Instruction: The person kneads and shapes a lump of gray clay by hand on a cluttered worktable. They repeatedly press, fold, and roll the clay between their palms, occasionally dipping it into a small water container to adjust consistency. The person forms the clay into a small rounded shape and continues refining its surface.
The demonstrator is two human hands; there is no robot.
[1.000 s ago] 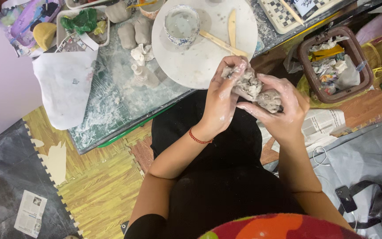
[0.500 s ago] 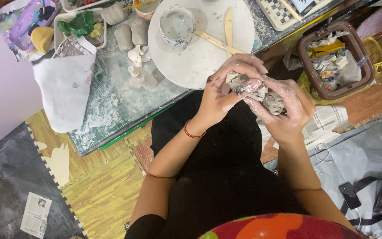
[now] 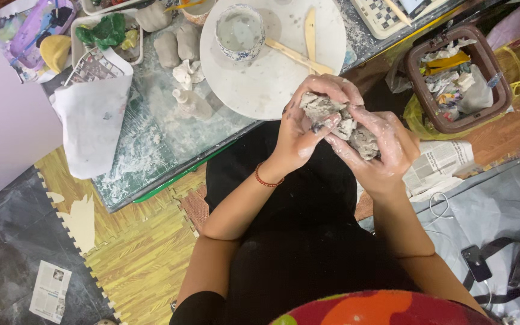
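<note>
A lump of grey clay (image 3: pixel 338 120) is pressed between both hands above my lap, just off the table's near edge. My left hand (image 3: pixel 308 129) wraps over its left and top side, with a red cord at the wrist. My right hand (image 3: pixel 377 147) cups it from the right and underneath. Both hands are smeared with pale clay. Just beyond the hands lies a round white board (image 3: pixel 272 72) on the table, bearing a small bowl of cloudy water (image 3: pixel 240 30) and two wooden modelling sticks (image 3: pixel 299 55).
Small clay pieces (image 3: pixel 179 51) and a crumpled white sheet (image 3: pixel 91 123) lie on the smeared table (image 3: pixel 151 144). A brown bin of scraps (image 3: pixel 458 78) stands right, with newspaper (image 3: pixel 440 162) below it. Foam floor mats (image 3: pixel 133 253) lie left; a phone and strap (image 3: pixel 482 262) lower right.
The hands have kept kneading the clay, shifting slightly left and down; the left fingers have curled further over the top of the lump.
</note>
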